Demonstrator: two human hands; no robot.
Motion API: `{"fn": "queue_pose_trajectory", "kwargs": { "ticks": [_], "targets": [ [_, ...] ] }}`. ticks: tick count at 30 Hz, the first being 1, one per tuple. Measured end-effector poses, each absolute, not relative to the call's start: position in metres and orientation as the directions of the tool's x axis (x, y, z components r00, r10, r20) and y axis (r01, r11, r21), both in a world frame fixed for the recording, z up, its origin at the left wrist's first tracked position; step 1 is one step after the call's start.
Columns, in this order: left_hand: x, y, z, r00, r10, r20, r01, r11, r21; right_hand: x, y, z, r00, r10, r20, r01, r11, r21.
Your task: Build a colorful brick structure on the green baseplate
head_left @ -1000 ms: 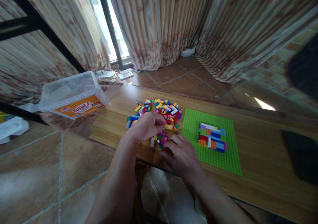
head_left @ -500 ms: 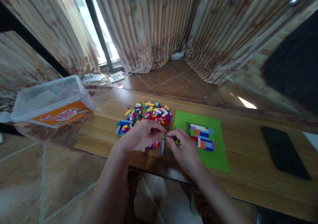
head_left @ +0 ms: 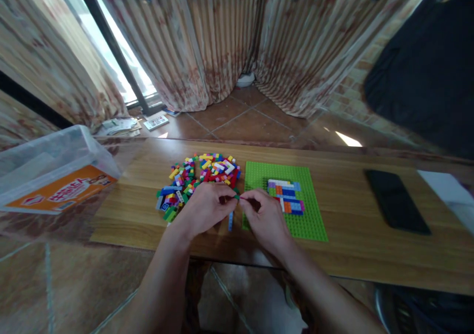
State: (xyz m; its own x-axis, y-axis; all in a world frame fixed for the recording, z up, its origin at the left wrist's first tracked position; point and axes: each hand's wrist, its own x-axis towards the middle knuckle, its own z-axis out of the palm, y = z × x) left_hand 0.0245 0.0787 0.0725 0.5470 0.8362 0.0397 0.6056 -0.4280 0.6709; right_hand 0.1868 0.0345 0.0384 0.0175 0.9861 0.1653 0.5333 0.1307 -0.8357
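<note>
My left hand (head_left: 212, 204) is closed in a pinch on a small green toy brick (head_left: 237, 196). Facing it, my right hand (head_left: 263, 215) also pinches, with a tiny pinkish brick at its fingertips, touching or very near the green one; its exact shape is too small to tell. Below the fingertips, a long blue brick (head_left: 230, 221) lies on the table. A heap of mixed toy bricks (head_left: 218, 168) spreads behind and left of my left hand. Right of my right hand is a green baseplate (head_left: 313, 215), with a flat block of coloured bricks (head_left: 287, 191) on it, partly hidden by that hand.
A clear plastic box (head_left: 89, 148) with an orange label stands at the table's left end. On the right of the wooden table (head_left: 344, 210) lie a black flat object (head_left: 396, 200) and white paper (head_left: 444, 186). Curtains (head_left: 218, 42) hang beyond.
The view has shifted, so the table's things appear further left. Both hands stay together at the green brick, their fingertips now closer to each other.
</note>
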Motion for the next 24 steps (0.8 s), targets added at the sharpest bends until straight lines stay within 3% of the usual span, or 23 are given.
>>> {"fn": "queue_pose_trajectory", "kwargs": {
  "ticks": [6, 15, 24],
  "targets": [
    [0.022, 0.081, 0.069, 0.523, 0.851, 0.049, 0.612, -0.415, 0.673, 0.183, 0.035, 0.032, 0.0, 0.984, 0.179, 0.611, 0.142, -0.779],
    [0.02, 0.082, 0.069, 0.524, 0.852, 0.022, 0.65, -0.416, 0.636, 0.181, 0.034, 0.022, -0.17, 0.97, 0.173, 0.814, 0.238, -0.53],
    [0.021, 0.085, 0.066, 0.537, 0.843, 0.018, 0.681, -0.446, 0.581, 0.183, 0.033, 0.031, -0.157, 0.978, 0.134, 0.794, 0.206, -0.572]
  ]
}}
